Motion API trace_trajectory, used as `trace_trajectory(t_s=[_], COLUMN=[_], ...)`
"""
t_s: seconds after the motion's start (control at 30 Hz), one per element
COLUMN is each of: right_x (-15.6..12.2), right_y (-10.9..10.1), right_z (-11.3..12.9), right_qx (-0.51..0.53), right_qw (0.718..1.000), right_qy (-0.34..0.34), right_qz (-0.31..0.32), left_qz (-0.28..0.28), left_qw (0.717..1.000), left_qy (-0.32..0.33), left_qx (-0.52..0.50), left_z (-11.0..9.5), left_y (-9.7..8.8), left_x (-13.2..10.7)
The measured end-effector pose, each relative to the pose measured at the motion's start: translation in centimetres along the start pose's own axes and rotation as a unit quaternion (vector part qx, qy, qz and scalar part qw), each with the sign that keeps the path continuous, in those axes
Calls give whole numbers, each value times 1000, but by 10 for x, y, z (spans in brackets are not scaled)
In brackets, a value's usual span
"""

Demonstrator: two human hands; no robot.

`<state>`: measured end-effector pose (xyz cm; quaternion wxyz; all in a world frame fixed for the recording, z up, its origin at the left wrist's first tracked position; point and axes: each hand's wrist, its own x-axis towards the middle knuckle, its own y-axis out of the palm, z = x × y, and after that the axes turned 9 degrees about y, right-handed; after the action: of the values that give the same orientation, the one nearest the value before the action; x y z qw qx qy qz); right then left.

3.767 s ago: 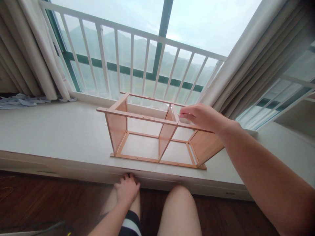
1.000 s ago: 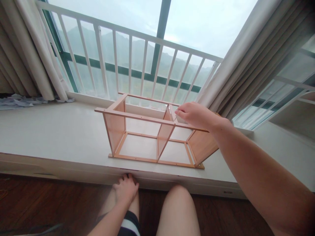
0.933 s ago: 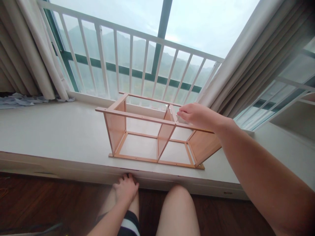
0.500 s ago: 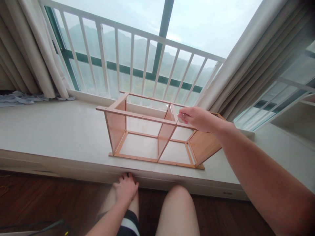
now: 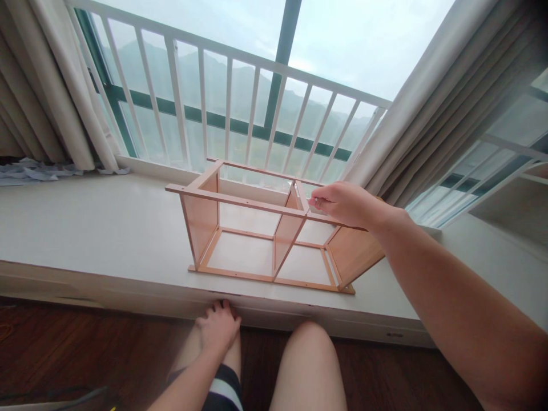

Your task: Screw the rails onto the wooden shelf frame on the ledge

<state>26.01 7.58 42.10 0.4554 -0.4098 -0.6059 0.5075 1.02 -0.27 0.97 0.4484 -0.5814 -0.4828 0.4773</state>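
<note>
A wooden frame (image 5: 287, 233) with panels at both ends and across its middle lies on its long side on a white ledge (image 5: 103, 228). Over the frame's upper edge, right of its middle, the person's right hand (image 5: 342, 201) is closed, fingertips pinched together (something pale or shiny shows there, too small to make out). In front of and below the frame, the left hand (image 5: 219, 328) rests loosely open on a bare knee (image 5: 233, 354). Behind the frame stands a white railing (image 5: 228, 108).
</note>
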Motion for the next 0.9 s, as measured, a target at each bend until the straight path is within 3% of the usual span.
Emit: trace_trajectory(t_s=[0.67,0.9], right_x=[11,8], right_y=[8,9], right_z=[17,14], right_qx=[-6,-42], right_qw=[985,994], right_qy=[170,100], right_qz=[12,7], left_qz=[12,8], left_qw=[1000,1000], left_qy=[-3,-2], left_qx=[5,1], left_z=[-1,-2], left_y=[-5,-8], left_x=[-2,-3])
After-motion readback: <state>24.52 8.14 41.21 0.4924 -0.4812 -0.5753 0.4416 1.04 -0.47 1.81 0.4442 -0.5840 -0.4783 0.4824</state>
